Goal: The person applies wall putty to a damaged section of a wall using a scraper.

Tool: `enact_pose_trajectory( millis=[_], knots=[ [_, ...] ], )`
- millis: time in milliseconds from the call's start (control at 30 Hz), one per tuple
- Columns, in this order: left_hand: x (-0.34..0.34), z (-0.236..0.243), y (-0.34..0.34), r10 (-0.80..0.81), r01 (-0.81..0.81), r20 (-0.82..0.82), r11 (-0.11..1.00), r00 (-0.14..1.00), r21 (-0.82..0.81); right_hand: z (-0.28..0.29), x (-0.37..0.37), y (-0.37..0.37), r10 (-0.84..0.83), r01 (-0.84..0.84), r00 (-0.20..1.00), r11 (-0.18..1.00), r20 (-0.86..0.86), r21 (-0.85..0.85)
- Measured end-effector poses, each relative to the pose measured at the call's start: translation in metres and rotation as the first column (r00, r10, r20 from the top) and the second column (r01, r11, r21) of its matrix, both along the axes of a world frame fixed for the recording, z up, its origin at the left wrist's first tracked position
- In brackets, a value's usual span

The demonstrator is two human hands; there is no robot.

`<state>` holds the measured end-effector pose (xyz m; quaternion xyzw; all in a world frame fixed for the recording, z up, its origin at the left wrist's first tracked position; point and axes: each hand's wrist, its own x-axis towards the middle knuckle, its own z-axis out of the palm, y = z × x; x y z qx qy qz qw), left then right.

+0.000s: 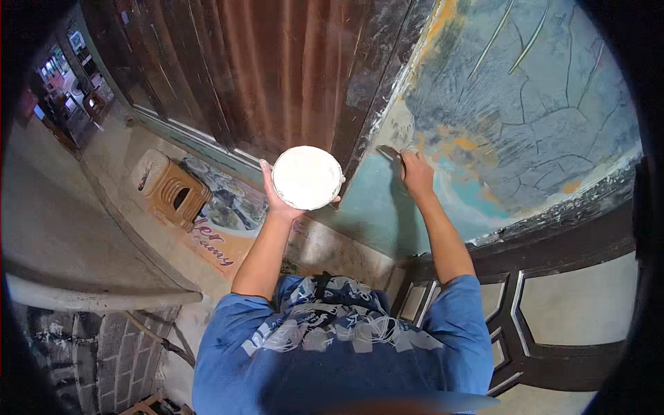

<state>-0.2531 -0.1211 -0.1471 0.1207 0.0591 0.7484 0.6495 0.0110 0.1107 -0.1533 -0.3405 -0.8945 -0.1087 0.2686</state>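
- what does the left hand [279, 199] hold?
- a round white tub [308, 178], thumb at one side and fingertips at the other, in front of the brown panels [287, 76].
- and the right hand [417, 174]?
- its fingers are clamped on a small flat tool [389, 151], perhaps a scraper, at the patchy blue-green wall [373, 200].

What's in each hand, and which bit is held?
Left hand: white tub, cupped from below, thumb at its left side. Right hand: scraper, blade showing, its held end hidden.
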Motion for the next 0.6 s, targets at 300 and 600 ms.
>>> enact_pose_trajectory(
  millis=[300, 600],
  knots=[
    [-0.001, 0.003, 0.012, -0.118, 0.118, -0.008, 0.987, 0.993, 0.113, -0.004, -0.009, 0.014, -0.006, 0.003, 0.994, 1.0, 0.11, 0.026],
    [0.008, 0.003, 0.013, -0.092, 0.092, -0.007, 0.993, 0.996, 0.077, -0.006, -0.008, -0.004, 0.011, 0.004, 0.982, 0.997, 0.189, -0.078]
  ],
)
